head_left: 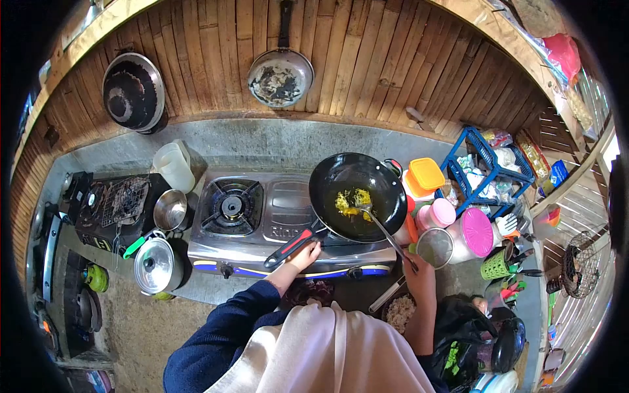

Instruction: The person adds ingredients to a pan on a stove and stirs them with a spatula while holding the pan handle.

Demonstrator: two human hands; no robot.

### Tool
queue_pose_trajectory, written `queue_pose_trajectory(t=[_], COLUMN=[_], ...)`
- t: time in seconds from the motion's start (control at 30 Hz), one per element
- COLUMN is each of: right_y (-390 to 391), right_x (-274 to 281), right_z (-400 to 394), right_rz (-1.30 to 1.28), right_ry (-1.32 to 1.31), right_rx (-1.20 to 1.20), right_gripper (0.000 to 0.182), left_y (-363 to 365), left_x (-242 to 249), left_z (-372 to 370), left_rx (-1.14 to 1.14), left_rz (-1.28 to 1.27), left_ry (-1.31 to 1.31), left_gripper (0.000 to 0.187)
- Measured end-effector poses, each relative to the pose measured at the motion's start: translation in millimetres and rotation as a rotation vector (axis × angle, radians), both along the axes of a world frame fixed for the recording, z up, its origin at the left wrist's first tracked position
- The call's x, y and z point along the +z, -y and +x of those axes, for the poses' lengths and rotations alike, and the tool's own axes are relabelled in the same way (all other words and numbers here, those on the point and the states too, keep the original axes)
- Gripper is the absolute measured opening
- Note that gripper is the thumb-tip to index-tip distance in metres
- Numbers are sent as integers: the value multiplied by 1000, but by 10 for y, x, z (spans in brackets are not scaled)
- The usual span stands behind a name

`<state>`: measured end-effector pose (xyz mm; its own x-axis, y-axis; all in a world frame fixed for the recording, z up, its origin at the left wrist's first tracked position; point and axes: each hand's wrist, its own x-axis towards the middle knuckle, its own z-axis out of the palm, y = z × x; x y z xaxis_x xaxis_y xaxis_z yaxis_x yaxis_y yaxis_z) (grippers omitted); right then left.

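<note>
A black wok [358, 226] sits on the right burner of a steel two-burner stove [286, 185]. Yellow pieces of cooked food [352, 203] lie in its middle. My left hand [305, 255] is closed on the wok's black and red handle [288, 248]. My right hand [418, 270] grips the end of a metal spatula [388, 234], whose head touches the yellow food. Below the stove, beside my right forearm, is a bowl of rice [399, 312], partly hidden by my clothing.
Left of the stove stand a lidded pot [157, 265], a steel pan [171, 209] and a plastic jug [174, 166]. Right of the wok are an orange-lidded container [426, 174], a sieve [435, 247], a pink-lidded tub [477, 232] and a blue rack [488, 171]. A black bag [458, 321] lies at lower right.
</note>
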<state>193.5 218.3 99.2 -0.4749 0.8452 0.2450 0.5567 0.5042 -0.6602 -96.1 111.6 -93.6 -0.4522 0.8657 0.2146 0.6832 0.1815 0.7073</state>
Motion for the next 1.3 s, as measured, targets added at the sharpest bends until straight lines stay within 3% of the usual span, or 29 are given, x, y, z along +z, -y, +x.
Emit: queue_pose_trajectory(t=[0.43,0.53,0.77,1.0,1.07,1.17,1.3], right_y=[251,257,211,78,-25,-72,-162], right_x=[804,758,490,219,44,56,-22], right_z=[548,540,307,-179,-285,-458,-576], right_rz=[-106,20,9,-22,29,12,65], right_ry=[152,181,223,171,33,155,45], right_rx=[-49,-54,-24,35,66,35,82], right_gripper=[25,23,24,24,23,24,25], left_y=[-5,10,-1,4,2,-7,-17], left_x=[-22,34,5,37,24,-49,-81], left_z=[1,13,0,7,11,-6,-32], left_rx=[24,18,4,-5,-15,-14,-17], left_rz=[29,3,53,0,25,65,52], left_ry=[-30,22,-9,-2,16,-6,-96], left_gripper=[39,38,38,36,35,35,34])
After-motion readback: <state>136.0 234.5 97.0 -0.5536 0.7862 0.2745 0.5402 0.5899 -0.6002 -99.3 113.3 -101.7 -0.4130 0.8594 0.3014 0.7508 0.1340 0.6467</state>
